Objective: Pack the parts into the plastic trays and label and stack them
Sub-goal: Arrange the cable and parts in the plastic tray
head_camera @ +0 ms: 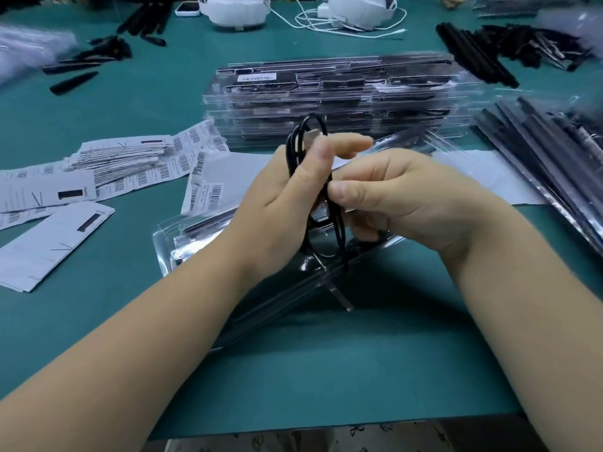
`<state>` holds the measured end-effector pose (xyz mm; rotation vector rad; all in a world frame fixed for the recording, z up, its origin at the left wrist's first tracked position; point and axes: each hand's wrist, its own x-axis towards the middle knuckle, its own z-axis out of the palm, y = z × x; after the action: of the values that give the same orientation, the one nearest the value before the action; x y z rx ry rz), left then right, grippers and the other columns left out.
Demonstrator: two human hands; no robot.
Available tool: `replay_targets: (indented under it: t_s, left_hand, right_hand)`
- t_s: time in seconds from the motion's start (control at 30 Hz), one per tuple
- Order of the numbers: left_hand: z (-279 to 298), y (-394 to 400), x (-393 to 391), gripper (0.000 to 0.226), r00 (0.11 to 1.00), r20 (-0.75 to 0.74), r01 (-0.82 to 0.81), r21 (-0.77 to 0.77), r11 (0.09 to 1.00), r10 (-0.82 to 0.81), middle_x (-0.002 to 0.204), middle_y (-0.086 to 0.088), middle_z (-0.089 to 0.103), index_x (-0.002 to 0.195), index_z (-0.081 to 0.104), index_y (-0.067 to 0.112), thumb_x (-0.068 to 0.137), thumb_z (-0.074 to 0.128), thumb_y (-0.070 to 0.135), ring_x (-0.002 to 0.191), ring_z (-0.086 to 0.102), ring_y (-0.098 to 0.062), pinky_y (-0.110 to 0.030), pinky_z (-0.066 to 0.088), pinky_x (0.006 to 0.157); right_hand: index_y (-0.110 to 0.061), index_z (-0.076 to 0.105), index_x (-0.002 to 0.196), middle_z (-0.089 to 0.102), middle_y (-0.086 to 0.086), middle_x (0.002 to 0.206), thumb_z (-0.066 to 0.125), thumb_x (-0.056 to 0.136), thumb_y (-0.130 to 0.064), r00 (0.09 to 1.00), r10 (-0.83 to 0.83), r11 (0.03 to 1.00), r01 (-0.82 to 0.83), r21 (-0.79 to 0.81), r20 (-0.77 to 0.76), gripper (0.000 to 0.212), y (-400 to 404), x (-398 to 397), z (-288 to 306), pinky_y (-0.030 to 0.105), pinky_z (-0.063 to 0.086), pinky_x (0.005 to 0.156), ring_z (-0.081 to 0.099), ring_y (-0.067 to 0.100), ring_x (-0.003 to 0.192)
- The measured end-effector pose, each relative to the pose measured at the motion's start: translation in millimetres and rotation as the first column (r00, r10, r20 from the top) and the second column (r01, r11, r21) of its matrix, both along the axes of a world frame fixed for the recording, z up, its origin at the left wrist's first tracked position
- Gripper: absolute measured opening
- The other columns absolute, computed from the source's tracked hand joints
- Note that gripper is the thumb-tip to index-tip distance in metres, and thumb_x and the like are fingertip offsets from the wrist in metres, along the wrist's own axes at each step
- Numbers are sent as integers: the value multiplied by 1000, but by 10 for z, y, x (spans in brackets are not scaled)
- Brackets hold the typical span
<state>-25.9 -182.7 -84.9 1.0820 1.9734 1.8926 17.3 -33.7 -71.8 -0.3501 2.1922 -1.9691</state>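
Note:
A coiled black cable (301,138) with a metal plug stands upright between both hands above the table's middle. My left hand (287,197) grips the coil, thumb up near the plug. My right hand (401,197) pinches the cable's strands from the right. Below them lies a clear plastic tray (195,243) holding dark parts, with a metal connector (341,296) hanging over its near side. A tall stack of packed clear trays (326,99) stands behind the hands, a barcode label on top. Paper labels (107,168) lie scattered at the left.
Loose black parts (483,57) lie at the back right and back left. More clear trays with dark parts (548,151) lean at the right edge. White devices with white cords (326,21) and a phone sit at the far edge. A white sheet (483,177) lies under the hands.

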Motion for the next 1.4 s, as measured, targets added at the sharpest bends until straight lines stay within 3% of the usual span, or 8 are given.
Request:
replay_targets:
  t_s: [0.13,0.27,0.5,0.7,0.87,1.03,1.23,1.4]
  left_hand:
    - [15,6,22,27,1000,-9,-12,82,997,13,83,3,66,93,64,17,95,44,35,69,68,-18,-28,53,59]
    - [-24,38,-22,37,982,100,-165,51,985,160,87,14,62,64,61,30,87,44,52,73,62,-19,-43,51,68]
    - [-34,51,-5,41,986,50,-164,90,982,159,91,17,57,67,49,24,88,32,55,76,53,-8,-39,51,66]
    - [-31,57,46,51,993,66,-107,107,988,101,83,11,53,78,48,20,90,28,66,66,57,2,-17,48,56]
    - [-12,54,-14,38,977,180,-116,14,993,111,66,14,59,78,55,21,85,39,55,59,61,-8,-23,50,53]
    - [34,31,-33,15,971,214,105,35,994,-110,63,0,62,75,61,22,86,58,32,51,62,-18,-24,50,51]
    - [12,64,-38,18,970,143,-201,2,980,198,62,7,58,72,56,15,80,54,31,58,57,-9,-24,47,56]
    - [11,79,-80,23,952,275,-140,-4,990,136,81,-9,58,62,54,18,78,43,30,68,56,-19,-34,48,62]
  right_hand:
    - [-14,68,60,51,-10,51,61,83,-25,997,12,996,-5,-86,78,27,-55,-17,-36,16,36,37,48,4,46]
    - [-18,70,64,56,-9,55,57,86,-30,986,84,971,-48,-234,146,28,-92,-42,-79,15,40,37,47,3,45]
    - [-4,58,88,61,-5,62,51,87,-19,961,180,921,-89,-380,211,17,-77,-56,-86,14,45,38,54,3,46]
    - [-11,67,74,51,-3,59,75,56,-31,960,153,948,-76,-309,233,28,-87,-77,-86,14,39,34,46,4,45]
    - [-10,68,75,57,-8,52,67,71,-22,980,93,952,-35,-305,179,13,-130,-66,-110,14,39,35,49,2,41]
    - [-8,67,77,60,-6,59,61,71,-16,987,17,956,30,-292,158,12,-131,-74,-134,14,39,34,50,3,43]
    - [-11,71,78,58,-12,57,61,72,-22,988,10,976,25,-217,157,16,-156,-70,-100,14,40,35,46,1,42]
    - [-8,64,77,57,-22,57,58,75,-20,991,-17,983,40,-179,131,13,-193,-45,-89,13,35,34,43,1,41]
